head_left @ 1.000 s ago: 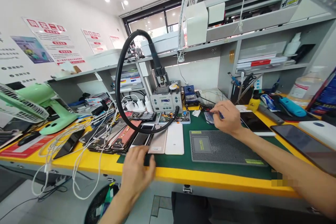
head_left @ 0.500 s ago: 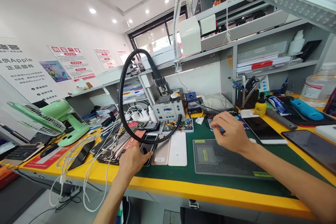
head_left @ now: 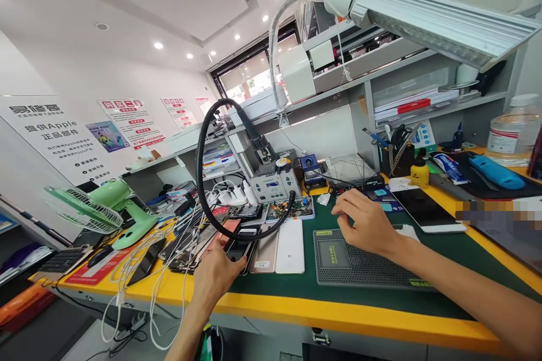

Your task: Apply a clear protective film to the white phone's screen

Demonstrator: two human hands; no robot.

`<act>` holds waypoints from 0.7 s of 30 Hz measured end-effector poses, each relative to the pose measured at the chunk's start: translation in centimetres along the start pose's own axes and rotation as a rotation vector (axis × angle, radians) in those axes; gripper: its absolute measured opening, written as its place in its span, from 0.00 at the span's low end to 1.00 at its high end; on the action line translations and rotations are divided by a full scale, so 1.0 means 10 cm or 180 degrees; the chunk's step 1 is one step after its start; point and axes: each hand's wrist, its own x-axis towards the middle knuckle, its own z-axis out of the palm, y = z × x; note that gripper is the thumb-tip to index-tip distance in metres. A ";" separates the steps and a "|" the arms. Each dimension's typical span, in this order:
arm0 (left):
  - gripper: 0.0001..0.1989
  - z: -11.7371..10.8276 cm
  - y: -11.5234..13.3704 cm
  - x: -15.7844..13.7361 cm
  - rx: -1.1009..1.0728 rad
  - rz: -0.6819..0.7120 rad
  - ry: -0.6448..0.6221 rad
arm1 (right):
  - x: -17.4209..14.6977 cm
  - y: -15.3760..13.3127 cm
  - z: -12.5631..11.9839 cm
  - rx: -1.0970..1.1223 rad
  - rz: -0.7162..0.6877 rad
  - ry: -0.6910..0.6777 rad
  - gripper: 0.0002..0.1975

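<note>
My left hand (head_left: 218,273) rests on the near end of a row of phones, thumb and fingers apart. Its fingertips touch a reddish phone-sized piece (head_left: 217,237), and the thumb lies by a black phone (head_left: 237,248). Beside these lie a rose-gold phone back (head_left: 266,248) and a white phone (head_left: 290,247). My right hand (head_left: 362,220) hovers over the far edge of a grey perforated mat (head_left: 372,262). Its fingers are curled together; whatever they hold, if anything, is hidden. Behind that hand lies a dark blue card (head_left: 393,202) with light-blue patches.
A black hose (head_left: 200,163) loops from a grey soldering station (head_left: 275,185) over the phones. White cables (head_left: 156,293) hang off the front edge near a green fan (head_left: 131,211). A lamp (head_left: 432,22) hangs overhead. On the right lie a white-framed phone (head_left: 427,208) and a yellow bottle (head_left: 419,172).
The view has shifted, with the bench contents moving slightly right on the left side. My right fingers have curled in, and the bluish item under them no longer shows. My left hand stays on the phones.
</note>
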 end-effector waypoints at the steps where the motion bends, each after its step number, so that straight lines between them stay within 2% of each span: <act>1: 0.30 -0.01 -0.02 -0.03 -0.0015 -0.0020 -0.0003 | 0.00 0.00 0.00 0.0015 0.0013 -0.0008 0.11; 5: 0.29 -0.05 -0.13 -0.15 -0.0117 -0.0076 -0.0014 | -0.01 -0.02 0.01 0.0113 0.0080 -0.0045 0.10; 9: 0.30 -0.07 -0.37 -0.37 -0.0302 -0.0179 0.0014 | -0.02 -0.05 0.01 0.0314 0.0242 -0.0111 0.09; 12: 0.35 -0.08 -0.54 -0.62 -0.1043 -0.0294 0.0098 | -0.01 -0.09 0.01 0.0577 0.0492 -0.0174 0.07; 14: 0.33 -0.10 -0.55 -0.81 -0.1468 -0.0152 0.0401 | 0.00 -0.14 0.01 0.0820 0.0731 -0.0241 0.06; 17: 0.34 -0.13 -0.37 -1.00 -0.1901 -0.0005 0.0662 | 0.02 -0.25 0.01 0.1327 0.1180 -0.0502 0.05; 20: 0.39 -0.12 0.01 -1.00 -0.2074 0.0197 0.0518 | 0.09 -0.38 -0.01 0.2072 0.1636 -0.1140 0.10; 21: 0.40 -0.09 0.17 -0.96 -0.2123 0.0283 0.0600 | 0.12 -0.43 -0.02 0.2360 0.1775 -0.1388 0.12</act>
